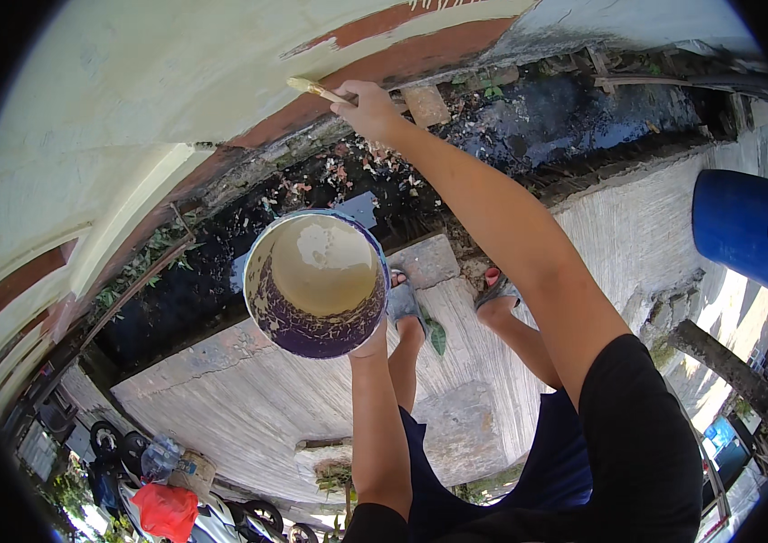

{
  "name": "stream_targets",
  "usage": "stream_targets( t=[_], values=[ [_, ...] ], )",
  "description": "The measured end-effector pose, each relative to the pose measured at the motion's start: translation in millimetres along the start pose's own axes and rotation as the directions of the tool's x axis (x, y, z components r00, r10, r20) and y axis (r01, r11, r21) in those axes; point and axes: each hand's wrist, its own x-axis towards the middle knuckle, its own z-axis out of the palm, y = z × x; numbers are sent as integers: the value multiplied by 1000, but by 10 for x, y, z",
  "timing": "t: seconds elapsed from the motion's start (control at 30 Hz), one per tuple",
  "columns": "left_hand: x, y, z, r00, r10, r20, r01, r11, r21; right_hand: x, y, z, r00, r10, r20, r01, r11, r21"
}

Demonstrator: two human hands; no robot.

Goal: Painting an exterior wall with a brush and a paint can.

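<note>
My right hand (369,110) is stretched out to the wall, its fingers closed round the handle of a paintbrush (313,88). The brush's cream-coated bristles touch or nearly touch the wall (176,72), where cream paint meets a reddish-brown band (420,52). In front of me my left hand (373,346) holds up a dark paint bucket (312,330) by its side; most of the fingers are hidden behind it. Cream paint (325,262) lies in the bottom, and dried streaks cover the bucket's inner wall.
A ditch of dark water (574,113) with litter runs between the wall and the concrete walkway (248,398) where my feet stand. A blue drum (746,231) is at the right. Parked motorcycles (212,520) and a red bag (165,511) are at the lower left.
</note>
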Motion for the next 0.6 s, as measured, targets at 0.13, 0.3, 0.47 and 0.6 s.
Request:
stream_targets(
  t=[0.13,0.3,0.47,0.6],
  values=[
    [0,25,-48,923,377,76,-373,828,418,188,326,-848,992,129,1,-129,991,36],
    [-25,93,-63,988,154,29,-157,980,121,-236,812,-2122,831,394,-393,-313,915,256],
    [-34,-40,-158,947,288,141,-320,880,350,-195,518,-2018,637,460,-619,-32,817,576],
    [-48,-85,-209,944,310,115,-322,786,527,291,-123,-828,548,476,-688,16,817,577]
  ],
)
